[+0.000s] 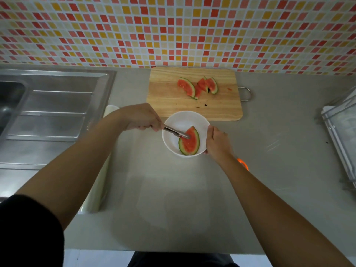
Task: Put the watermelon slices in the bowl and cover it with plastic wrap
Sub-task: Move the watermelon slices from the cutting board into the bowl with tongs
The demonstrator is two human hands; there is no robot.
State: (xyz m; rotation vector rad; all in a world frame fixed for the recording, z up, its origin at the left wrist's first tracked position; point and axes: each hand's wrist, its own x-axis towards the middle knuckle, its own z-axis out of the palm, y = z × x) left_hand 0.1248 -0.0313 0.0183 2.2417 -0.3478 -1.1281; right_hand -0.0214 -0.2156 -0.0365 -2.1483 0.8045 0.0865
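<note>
One watermelon slice (189, 141) is laid in the bowl (173, 124), just beyond the fingers of the left hand (141, 117), clenched on tongs (176, 132); the rim is gripped by the right hand (216, 140); other slices (198, 86) are left on the cutting board (217, 105), well beyond both hands; covering is not begun.

Both bare forearms are reaching forward from the lower corners of the view, converging toward the middle. The left hand (141, 117) is curling knuckles-up into a closed grip around the handle end of the tongs (176, 132), its fingers tucked underneath and mostly hidden. The left upper arm is wearing a dark sleeve (28, 234) (only its edge is showing at the lower left). The right hand (216, 141) is cupping the right side of the bowl (173, 120), thumb lying along the rim, back of the hand facing up, wrist bending slightly inward.
</note>
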